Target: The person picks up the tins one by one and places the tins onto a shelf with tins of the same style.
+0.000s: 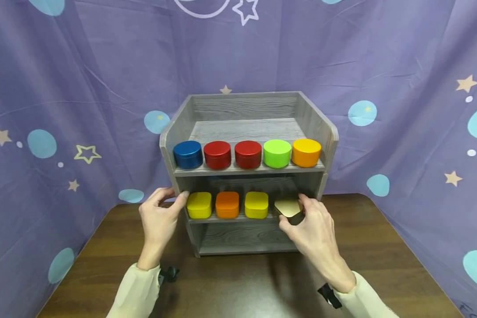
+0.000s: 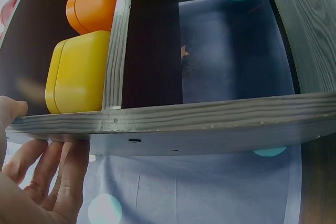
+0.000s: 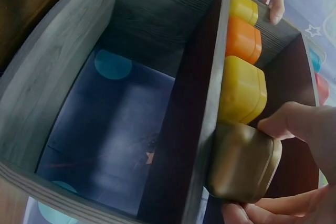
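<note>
A grey wooden shelf unit [image 1: 326, 132] stands on the table. My right hand [image 1: 311, 225] grips a gold square tin [image 1: 288, 206] at the right end of the middle shelf; the right wrist view shows that gold tin [image 3: 242, 162] pinched between thumb and fingers. Beside it in the row sit a yellow tin [image 1: 256, 205], an orange tin [image 1: 227, 204] and another yellow tin [image 1: 199, 205]. My left hand [image 1: 159, 216] holds the shelf's left side panel, thumb at its front edge and fingers [image 2: 63, 174] curled round it. The bottom shelf [image 1: 242, 238] holds nothing.
On the top shelf stand round tins: blue [image 1: 188, 154], two red [image 1: 217, 154] [image 1: 248, 154], green [image 1: 277, 153] and orange [image 1: 306, 152]. The brown table [image 1: 238, 282] spreads in front. A purple curtain [image 1: 63, 88] with stars and dots hangs close behind and at both sides.
</note>
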`<action>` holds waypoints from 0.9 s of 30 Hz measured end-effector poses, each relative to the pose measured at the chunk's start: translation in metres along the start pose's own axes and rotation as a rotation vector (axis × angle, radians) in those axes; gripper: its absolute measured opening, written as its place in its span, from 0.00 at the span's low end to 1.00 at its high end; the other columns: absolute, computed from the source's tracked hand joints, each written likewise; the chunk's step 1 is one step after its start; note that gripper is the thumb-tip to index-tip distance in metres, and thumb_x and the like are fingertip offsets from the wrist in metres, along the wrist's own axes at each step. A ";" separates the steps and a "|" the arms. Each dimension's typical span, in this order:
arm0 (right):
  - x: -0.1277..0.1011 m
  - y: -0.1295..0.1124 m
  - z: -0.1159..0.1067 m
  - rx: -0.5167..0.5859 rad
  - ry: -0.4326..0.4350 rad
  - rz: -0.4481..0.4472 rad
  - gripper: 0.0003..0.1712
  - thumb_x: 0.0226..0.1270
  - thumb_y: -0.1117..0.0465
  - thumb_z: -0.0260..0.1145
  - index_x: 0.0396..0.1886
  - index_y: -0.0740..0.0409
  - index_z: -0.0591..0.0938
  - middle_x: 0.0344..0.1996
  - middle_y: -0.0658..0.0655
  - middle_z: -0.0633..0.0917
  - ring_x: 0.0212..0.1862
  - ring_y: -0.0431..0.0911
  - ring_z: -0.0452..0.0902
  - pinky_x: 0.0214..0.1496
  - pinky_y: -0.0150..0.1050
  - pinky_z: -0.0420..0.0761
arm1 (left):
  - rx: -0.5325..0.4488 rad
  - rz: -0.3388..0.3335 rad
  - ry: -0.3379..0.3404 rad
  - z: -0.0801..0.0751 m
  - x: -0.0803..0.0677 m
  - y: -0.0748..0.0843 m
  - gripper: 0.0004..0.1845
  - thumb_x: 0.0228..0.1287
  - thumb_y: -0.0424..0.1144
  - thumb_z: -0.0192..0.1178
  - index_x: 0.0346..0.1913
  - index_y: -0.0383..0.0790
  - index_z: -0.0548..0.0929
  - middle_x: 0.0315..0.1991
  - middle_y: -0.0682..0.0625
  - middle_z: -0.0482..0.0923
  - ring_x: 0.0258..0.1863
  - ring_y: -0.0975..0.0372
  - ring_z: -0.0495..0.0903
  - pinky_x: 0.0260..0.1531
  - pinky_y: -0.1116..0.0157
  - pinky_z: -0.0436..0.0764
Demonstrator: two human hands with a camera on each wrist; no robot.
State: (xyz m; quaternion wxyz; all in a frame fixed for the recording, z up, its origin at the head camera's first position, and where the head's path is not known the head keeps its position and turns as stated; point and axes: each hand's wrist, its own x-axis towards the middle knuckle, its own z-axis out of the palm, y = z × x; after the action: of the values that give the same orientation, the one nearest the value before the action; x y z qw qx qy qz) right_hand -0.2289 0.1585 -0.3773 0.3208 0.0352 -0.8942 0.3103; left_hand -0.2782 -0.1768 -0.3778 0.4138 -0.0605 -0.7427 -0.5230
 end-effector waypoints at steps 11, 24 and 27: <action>-0.005 0.001 0.012 0.053 0.109 0.038 0.35 0.54 0.56 0.84 0.58 0.71 0.86 0.42 0.68 0.91 0.43 0.61 0.88 0.46 0.60 0.87 | -0.002 0.001 -0.001 -0.001 0.000 0.000 0.08 0.58 0.33 0.81 0.35 0.30 0.93 0.31 0.59 0.84 0.32 0.81 0.83 0.35 0.84 0.81; 0.000 0.003 0.014 -0.007 0.141 -0.032 0.36 0.54 0.54 0.88 0.56 0.72 0.86 0.38 0.68 0.90 0.38 0.64 0.89 0.42 0.62 0.88 | 0.017 0.009 -0.002 -0.002 0.001 0.001 0.09 0.58 0.32 0.80 0.35 0.29 0.92 0.31 0.55 0.85 0.32 0.81 0.82 0.36 0.83 0.81; 0.000 0.004 0.015 -0.020 0.145 -0.046 0.35 0.54 0.53 0.88 0.55 0.72 0.86 0.39 0.69 0.91 0.39 0.67 0.89 0.43 0.64 0.88 | 0.012 0.004 -0.002 -0.002 0.000 0.001 0.09 0.58 0.33 0.80 0.34 0.29 0.92 0.31 0.60 0.83 0.32 0.81 0.82 0.36 0.83 0.80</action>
State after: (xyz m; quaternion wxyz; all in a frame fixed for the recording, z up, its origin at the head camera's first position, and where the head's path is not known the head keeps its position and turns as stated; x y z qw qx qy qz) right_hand -0.2385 0.1534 -0.3881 0.3921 0.0298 -0.8706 0.2956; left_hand -0.2769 -0.1781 -0.3767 0.4144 -0.0600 -0.7461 -0.5178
